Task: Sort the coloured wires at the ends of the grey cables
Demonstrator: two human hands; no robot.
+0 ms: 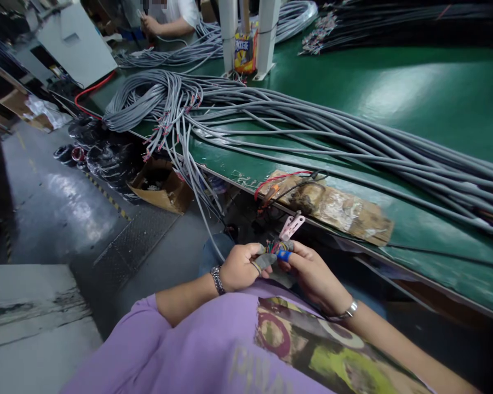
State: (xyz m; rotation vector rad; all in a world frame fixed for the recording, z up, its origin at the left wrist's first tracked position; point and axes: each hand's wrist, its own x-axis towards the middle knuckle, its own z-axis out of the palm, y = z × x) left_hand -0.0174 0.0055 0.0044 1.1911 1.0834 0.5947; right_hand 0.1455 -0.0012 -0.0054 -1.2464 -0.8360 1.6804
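Just in front of my body, my left hand (240,266) and my right hand (318,273) meet over a small bunch of thin coloured wires (272,246). My left fingers are closed around the wires, with a grey covering on the fingertips. Thumb and fingers of my right hand pinch the same bunch from the other side; one finger carries a blue wrap (283,255). A pink clothespin-like clip (291,226) sticks up right behind the wires. A grey cable (208,227) hangs from the table edge toward my left hand. My fingers hide the exact grip.
Long grey cables (312,117) lie across the green table (378,82), with a coil (137,98) at its left. A wooden block (345,210) with tape and an orange-handled tool (269,196) sits at the near edge. An open carton (164,191) stands below. A co-worker's arm (168,26) shows behind.
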